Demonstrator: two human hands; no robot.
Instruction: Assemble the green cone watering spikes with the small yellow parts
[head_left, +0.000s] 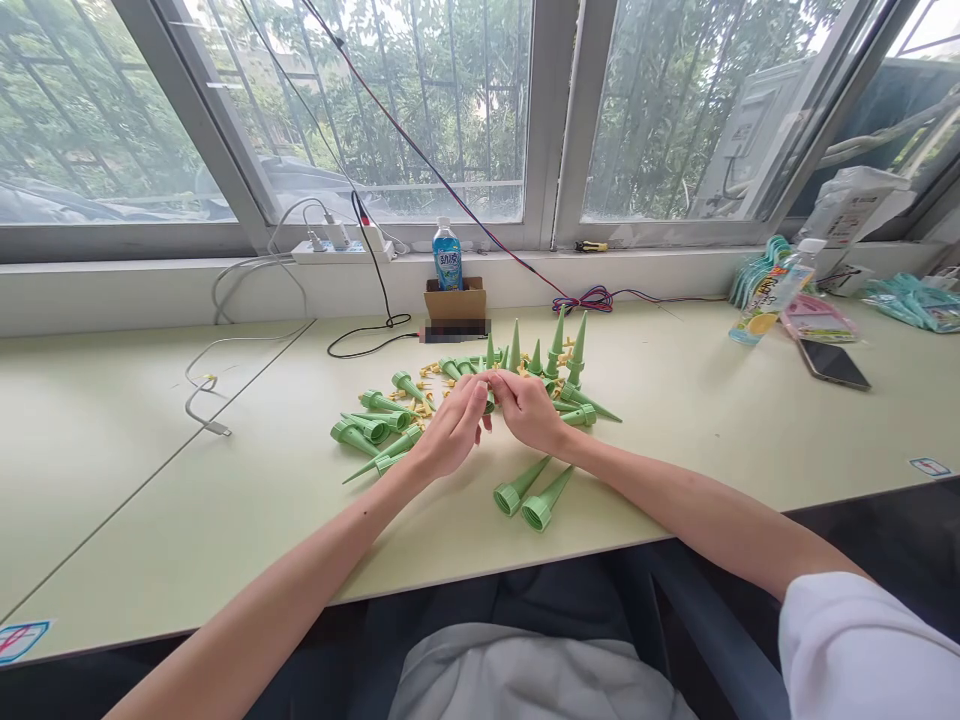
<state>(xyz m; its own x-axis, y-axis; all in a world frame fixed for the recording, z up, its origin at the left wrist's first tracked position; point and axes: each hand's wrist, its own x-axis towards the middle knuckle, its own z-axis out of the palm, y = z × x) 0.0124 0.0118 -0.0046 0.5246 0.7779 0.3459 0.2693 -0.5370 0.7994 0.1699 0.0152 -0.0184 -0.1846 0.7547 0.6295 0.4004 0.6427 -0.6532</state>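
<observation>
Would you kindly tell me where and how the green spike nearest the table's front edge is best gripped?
I'd pinch that green spike around its wide collar, probably from the front edge of the table and slightly right: the open collar faces that edge, the narrow tip points away toward the right forearm, and a second spike lies close on its left.

Pale tabletop [675, 420] bearing green spikes [553, 497], yellow pieces [430, 370], a white cable [217, 428], a dark phone [832, 362]
</observation>
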